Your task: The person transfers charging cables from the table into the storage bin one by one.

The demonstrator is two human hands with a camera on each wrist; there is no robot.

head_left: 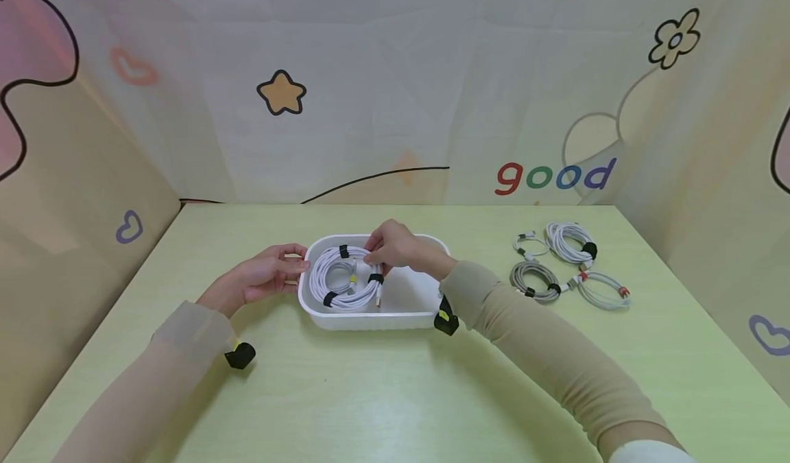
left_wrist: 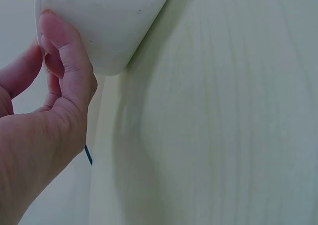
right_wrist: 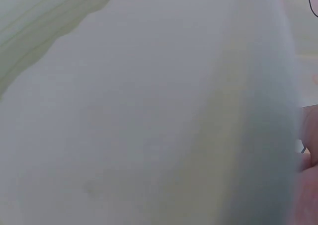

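Observation:
A white oval plastic bin (head_left: 376,321) stands on the table in the head view. My left hand (head_left: 271,274) pinches its left rim between thumb and fingers; the left wrist view shows this hand (left_wrist: 64,81) against the bin's outer wall (left_wrist: 109,26). Inside the bin's left half lies a large coil of white cable (head_left: 321,285) with black straps. Within its ring sits a smaller coiled cable (head_left: 336,289) with a yellow tie. My right hand (head_left: 398,247) reaches over the far rim and grips the large coil's right edge. Mostly the blurred bin wall (right_wrist: 139,111) fills the right wrist view.
Right of the bin lie a thick white cable coil (head_left: 564,240), a small white cable (head_left: 521,247), a grey cable coil (head_left: 521,274) and a pale cable with red ties (head_left: 601,302). A printed curtain (head_left: 370,106) closes off the table's back and sides.

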